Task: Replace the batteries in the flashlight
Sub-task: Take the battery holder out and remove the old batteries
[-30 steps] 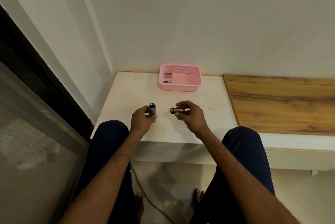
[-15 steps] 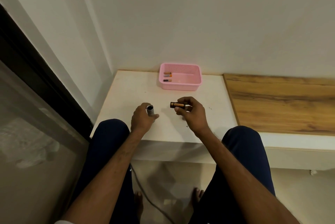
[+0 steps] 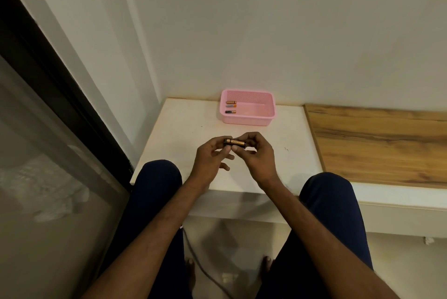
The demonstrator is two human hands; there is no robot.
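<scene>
My two hands meet above the white table (image 3: 179, 134). My right hand (image 3: 258, 153) pinches a copper-and-black battery pack (image 3: 236, 142), which lies level and points left. My left hand (image 3: 210, 156) is curled at the pack's left end. The grey flashlight body is almost wholly hidden inside those fingers, and only a dark rim (image 3: 226, 141) shows where the pack meets it. At the back of the table stands a pink basket (image 3: 249, 120) with three loose batteries (image 3: 231, 106) lying in its left part.
A wooden top (image 3: 377, 144) adjoins the table on the right. White walls close the back and left corner, and a dark-framed glass door (image 3: 48, 129) runs down the left. My knees flank the table's front edge, with a cable (image 3: 205, 272) on the floor.
My hands have come together. The left hand turned the flashlight body from upright toward the right hand, and the battery pack's left end now meets it.
</scene>
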